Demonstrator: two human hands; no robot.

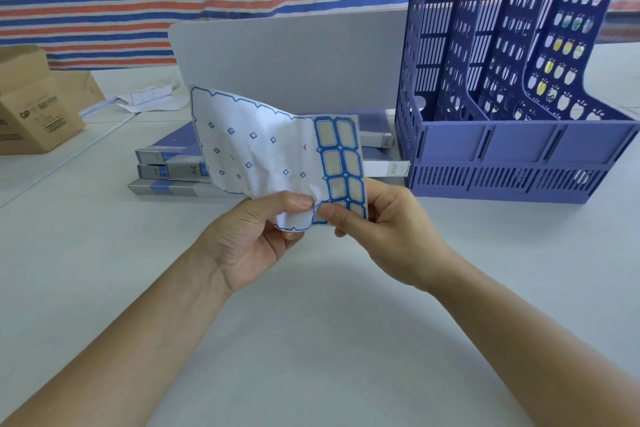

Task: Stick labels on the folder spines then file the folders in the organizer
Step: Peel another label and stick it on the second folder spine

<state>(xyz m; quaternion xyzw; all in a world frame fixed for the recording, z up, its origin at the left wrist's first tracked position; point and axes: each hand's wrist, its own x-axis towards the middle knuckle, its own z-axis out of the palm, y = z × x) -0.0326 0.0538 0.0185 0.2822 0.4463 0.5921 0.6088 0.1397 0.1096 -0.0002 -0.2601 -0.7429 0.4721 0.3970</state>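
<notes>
I hold a crumpled white label sheet [263, 149] up over the table with both hands. Most of it is bare backing; two columns of blue-bordered labels [341, 163] remain along its right edge. My left hand [256, 239] pinches the sheet's lower edge. The thumb and fingers of my right hand [377, 236] are on the lowest labels at the bottom right corner. Behind the sheet lies a stack of blue and grey folders [173, 168], spines facing me. A blue plastic organizer [512, 149] with upright compartments stands at the right.
A grey divider panel [294, 59] stands behind the folders. A cardboard box [31, 104] sits at the far left, with loose used label sheets [149, 99] next to it. A striped tarp hangs behind. The white table [311, 340] spreads out in front of me.
</notes>
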